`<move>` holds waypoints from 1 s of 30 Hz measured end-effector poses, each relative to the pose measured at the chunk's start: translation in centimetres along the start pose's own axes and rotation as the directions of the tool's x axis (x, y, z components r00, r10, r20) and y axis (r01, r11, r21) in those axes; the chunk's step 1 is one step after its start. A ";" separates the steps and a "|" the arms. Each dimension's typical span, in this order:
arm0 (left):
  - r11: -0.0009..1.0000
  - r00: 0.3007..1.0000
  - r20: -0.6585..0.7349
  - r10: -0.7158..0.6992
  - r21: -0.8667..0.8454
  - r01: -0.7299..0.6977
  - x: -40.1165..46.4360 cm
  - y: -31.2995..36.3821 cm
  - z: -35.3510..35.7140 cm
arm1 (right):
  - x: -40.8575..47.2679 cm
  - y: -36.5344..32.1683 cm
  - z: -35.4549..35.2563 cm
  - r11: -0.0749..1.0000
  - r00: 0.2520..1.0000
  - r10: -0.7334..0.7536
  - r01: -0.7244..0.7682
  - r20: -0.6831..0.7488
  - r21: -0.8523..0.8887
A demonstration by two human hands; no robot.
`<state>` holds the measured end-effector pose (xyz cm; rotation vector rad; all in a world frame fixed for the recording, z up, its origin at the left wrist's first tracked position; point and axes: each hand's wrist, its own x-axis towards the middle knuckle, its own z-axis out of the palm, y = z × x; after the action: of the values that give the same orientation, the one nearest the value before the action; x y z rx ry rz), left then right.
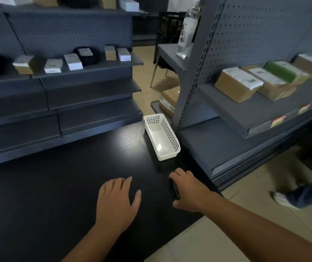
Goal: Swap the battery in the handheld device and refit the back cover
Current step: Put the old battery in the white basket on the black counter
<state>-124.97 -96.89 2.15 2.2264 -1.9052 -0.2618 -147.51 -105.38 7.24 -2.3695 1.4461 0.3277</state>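
Note:
A black handheld device lies on the dark table near its right edge. Only a dark sliver of the device shows, since my right hand covers most of it with fingers curled around it. My left hand rests flat on the table to the left, fingers spread, holding nothing. No battery or back cover is visible.
A white perforated plastic basket with nothing visible inside stands on the table just beyond my right hand. Grey shelving units with small boxes stand behind and to the right. Another person's foot is on the floor at right.

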 end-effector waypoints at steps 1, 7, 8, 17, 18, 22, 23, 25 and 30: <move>1.000 1.000 0.006 -0.015 0.004 0.015 0.9 0.4 0.3 | 0.9 1.0 -0.3 1.000 0.999 -0.010 0.011 0.030 -0.022; 0.996 0.996 0.046 -0.082 0.025 0.081 4.8 2.0 1.9 | 8.6 6.7 -2.0 0.994 0.993 -0.047 0.057 0.110 -0.090; 0.995 0.994 0.053 -0.095 0.030 0.094 5.3 2.3 2.0 | 10.4 7.3 -2.4 0.995 0.994 -0.056 0.064 0.096 -0.082; 0.965 0.967 0.049 -0.249 0.094 0.244 8.9 3.9 3.6 | 27.3 8.3 -1.9 0.983 0.980 -0.172 0.178 0.096 -0.054; 0.962 0.964 0.055 -0.261 0.094 0.256 9.0 3.8 4.0 | 28.2 8.3 -1.2 0.982 0.979 -0.169 0.176 0.112 -0.060; 0.950 0.948 0.081 -0.308 0.080 0.302 9.2 3.2 5.0 | 29.8 8.4 1.3 0.972 0.969 -0.165 0.191 0.181 -0.139; 0.948 0.945 0.083 -0.315 0.078 0.309 9.1 3.0 5.2 | 29.9 8.6 1.7 0.965 0.966 -0.176 0.208 0.191 -0.158; 0.945 0.941 0.095 -0.324 0.082 0.317 9.0 2.7 5.5 | 29.9 8.7 2.4 0.969 0.965 -0.174 0.203 0.195 -0.139; 0.942 0.935 0.128 -0.332 0.100 0.321 8.2 2.2 4.8 | 27.7 8.4 0.6 0.983 0.983 -0.173 0.176 0.058 -0.056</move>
<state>-127.00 -105.53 -1.91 2.6399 -1.6212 -0.4146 -142.44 -131.17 -4.97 -2.4947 1.2108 0.3909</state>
